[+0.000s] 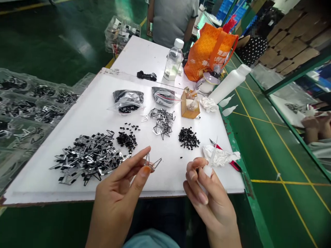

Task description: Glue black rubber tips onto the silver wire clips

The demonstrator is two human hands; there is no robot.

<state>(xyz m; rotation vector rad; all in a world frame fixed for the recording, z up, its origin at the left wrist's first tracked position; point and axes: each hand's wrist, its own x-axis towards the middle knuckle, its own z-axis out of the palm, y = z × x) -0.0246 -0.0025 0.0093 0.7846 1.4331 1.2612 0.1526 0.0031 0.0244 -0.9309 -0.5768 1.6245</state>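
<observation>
My left hand (120, 187) pinches a small bent metal bracket (155, 164) between thumb and fingers, its thin legs spread upward above the table's front edge. In my right hand (216, 196) is a small white dropper bottle (207, 170) with a narrow tip pointing up. A tiny black piece (198, 169) shows at the fingertips of that hand. Left of my hands lies a big heap of metal parts with black ends (90, 156). Small black pieces form two piles, one near the middle (126, 140) and one to the right (189, 138). Loose metal brackets (162, 120) lie behind them.
Two plastic bags of black parts (128, 100), a wooden box (190, 107), a clear bottle (173, 60), a white bottle (230, 84) and an orange bag (205, 51) stand farther back. Tissue (219, 155) covers part of a red knife (236, 166). Part-filled bins (31, 100) line the left.
</observation>
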